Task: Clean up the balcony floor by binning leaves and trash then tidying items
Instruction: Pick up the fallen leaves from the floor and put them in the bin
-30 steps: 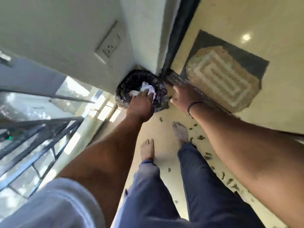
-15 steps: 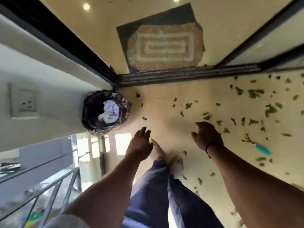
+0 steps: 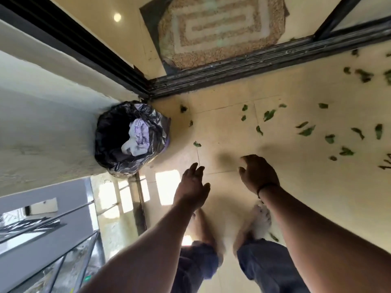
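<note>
Head view: both hands out over the balcony floor (image 3: pixel 296 204), holding nothing. Left hand (image 3: pixel 191 187) palm down, fingers loosely spread and relaxed; right hand (image 3: pixel 257 174) relaxed too, fingers softly curled around nothing.

Bin (image 3: pixel 131 138), lined with a black bag and holding crumpled pale paper (image 3: pixel 137 138), tucked into the far-left corner against the wall, left of and beyond the left hand, near but apart. Leaves (image 3: pixel 306 131) scattered in a loose band across the floor to the right and far side of the hands, thickening toward the right edge. Single leaf (image 3: pixel 197 144) just beyond the left hand's fingertips, between that hand and the bin. Main scatter up and right of the right hand, so probably that hand's reach; lone leaf handier for the left. Most of the leaves not yet binned. Door track (image 3: pixel 254 66) and mat (image 3: pixel 220 28) farther off.
</note>
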